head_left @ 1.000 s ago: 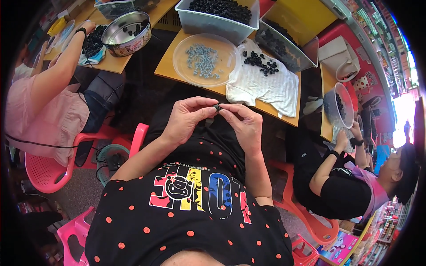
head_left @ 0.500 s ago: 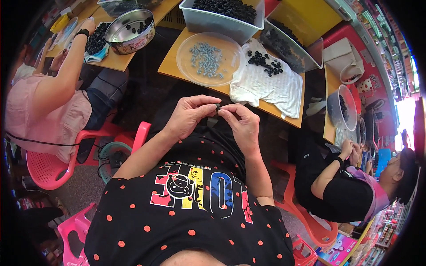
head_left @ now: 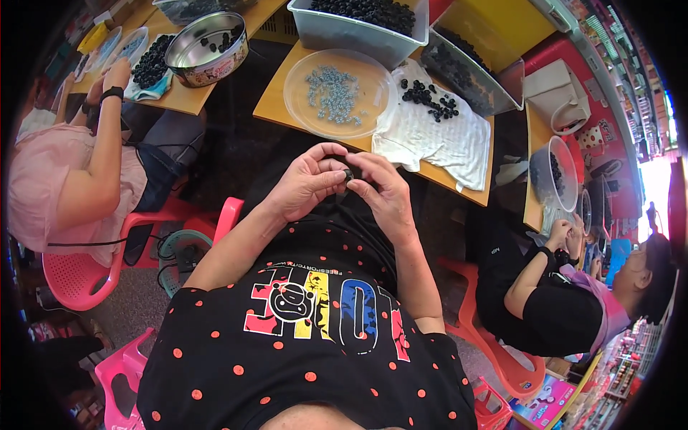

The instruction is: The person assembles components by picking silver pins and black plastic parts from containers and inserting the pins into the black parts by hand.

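My left hand [head_left: 307, 185] and my right hand [head_left: 383, 193] meet over my lap, just in front of the table edge. Between their fingertips is a small dark round piece [head_left: 349, 174]. The left thumb and fingers pinch it, and the right fingertips close in on its other side. Beyond my hands, small blue-grey pieces [head_left: 334, 94] lie scattered in a shallow clear round tray [head_left: 297, 118]. To its right, several loose black round pieces [head_left: 430, 100] rest on a crumpled white cloth [head_left: 423, 143].
Behind the tray stands a clear bin [head_left: 351, 43] heaped with black pieces, with another clear bin [head_left: 466, 82] to its right. A co-worker in pink [head_left: 79, 179] sits left by a metal tin [head_left: 208, 54]. Another co-worker in black [head_left: 559, 315] sits right, near a clear tub [head_left: 553, 175].
My right fingers have lifted and spread more around the small piece, which sits slightly lower and further left. The left co-worker's arm has drawn inward.
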